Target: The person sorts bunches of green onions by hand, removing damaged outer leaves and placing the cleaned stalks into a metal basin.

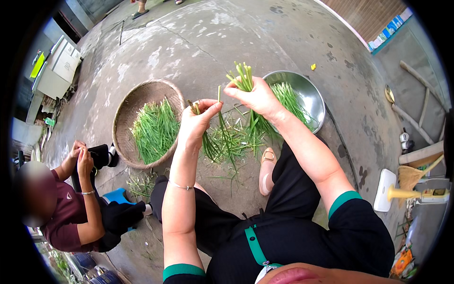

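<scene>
My left hand (pixel 198 120) holds a few thin green stalks with brownish ends, their leaves hanging down, and pinches one separate stalk (pixel 219 95) between thumb and finger. To its right, my right hand (pixel 253 94) is closed round a bunch of green stalks (pixel 244 76), pale cut ends up and long leaves drooping below. A woven bamboo basket (pixel 122 117) at the left carries a heap of chive-like greens (pixel 156 129). Behind my right wrist stands a shiny metal basin (pixel 317 103) with more greens (pixel 289 101), partly covered by my forearm. Loose trimmings (pixel 232 138) lie on the ground between them.
At the left a seated person (pixel 71 213) holds both hands together, beside a blue stool (pixel 118 196). More trimmings (pixel 140 184) lie near the basket. A broom (pixel 409 175) and a white-platformed scale (pixel 385 190) stand at the right. Another person's foot (pixel 140 14) shows at the top.
</scene>
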A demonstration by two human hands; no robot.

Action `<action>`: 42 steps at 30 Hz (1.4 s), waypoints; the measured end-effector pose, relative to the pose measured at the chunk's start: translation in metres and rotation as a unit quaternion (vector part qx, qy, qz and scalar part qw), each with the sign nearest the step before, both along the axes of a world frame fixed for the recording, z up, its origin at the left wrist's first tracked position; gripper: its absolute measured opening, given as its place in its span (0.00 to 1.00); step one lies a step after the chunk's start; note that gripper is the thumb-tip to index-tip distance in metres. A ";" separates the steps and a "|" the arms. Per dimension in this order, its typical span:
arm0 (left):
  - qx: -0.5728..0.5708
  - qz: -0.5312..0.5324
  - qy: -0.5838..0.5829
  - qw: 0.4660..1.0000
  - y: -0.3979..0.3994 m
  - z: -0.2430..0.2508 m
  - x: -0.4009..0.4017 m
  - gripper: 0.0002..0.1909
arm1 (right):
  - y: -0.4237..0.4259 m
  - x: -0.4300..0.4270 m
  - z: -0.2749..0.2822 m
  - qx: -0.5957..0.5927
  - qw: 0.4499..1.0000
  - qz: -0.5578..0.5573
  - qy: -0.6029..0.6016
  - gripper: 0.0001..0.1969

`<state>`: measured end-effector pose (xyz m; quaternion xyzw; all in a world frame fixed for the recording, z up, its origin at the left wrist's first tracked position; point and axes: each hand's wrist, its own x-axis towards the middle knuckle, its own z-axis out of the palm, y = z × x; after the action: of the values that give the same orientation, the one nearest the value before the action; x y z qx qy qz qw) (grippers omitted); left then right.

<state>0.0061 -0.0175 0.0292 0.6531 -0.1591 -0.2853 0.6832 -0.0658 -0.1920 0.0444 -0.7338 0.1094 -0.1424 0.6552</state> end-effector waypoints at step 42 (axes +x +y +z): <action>-0.224 -0.015 0.210 0.952 0.006 -0.020 0.023 0.16 | -0.003 0.009 -0.002 0.121 0.986 0.111 -0.016 0.12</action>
<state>0.0292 -0.0120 0.0088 0.4061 -0.0814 -0.3835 0.8255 -0.0565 -0.1955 0.0420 -0.6540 0.0327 -0.0662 0.7529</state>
